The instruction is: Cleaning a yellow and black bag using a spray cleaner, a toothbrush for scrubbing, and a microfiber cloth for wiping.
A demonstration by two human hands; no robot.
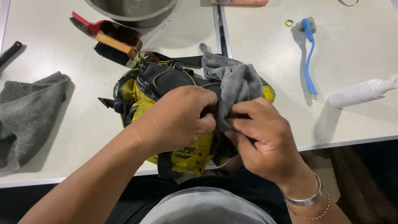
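i see the bag (pixel 166 89) sitting at the near edge of the surface (pixel 348 49), partly hanging over it toward my lap. my left hand (pixel 176 120) is curled over the top of the bag, clamped on its fabric to brace it. my right hand (pixel 261 139) pinches a fold of the grey cloth (pixel 234 81) between thumb and fingers, pressed against the bag just beside the left hand; the two hands touch.

to do this well, i judge the left hand should keep the soft bag taut so the cloth meets a firm face, and the right should work short strokes with a bunched pad of cloth, getting into seams and around the cord.

the bag is yellow and black woven fabric, lumpy, with straps, elastic cord and a metal ring near its far end. the cloth is napped and limp. a second grey towel (pixel 29 112) lies crumpled at the left edge. beyond the bag lie stiff-bristled brushes (pixel 112 41) and a steel bowl (pixel 132 10); toward the right, a slim blue brush (pixel 309 54) and a white bottle (pixel 360 93) on its side.
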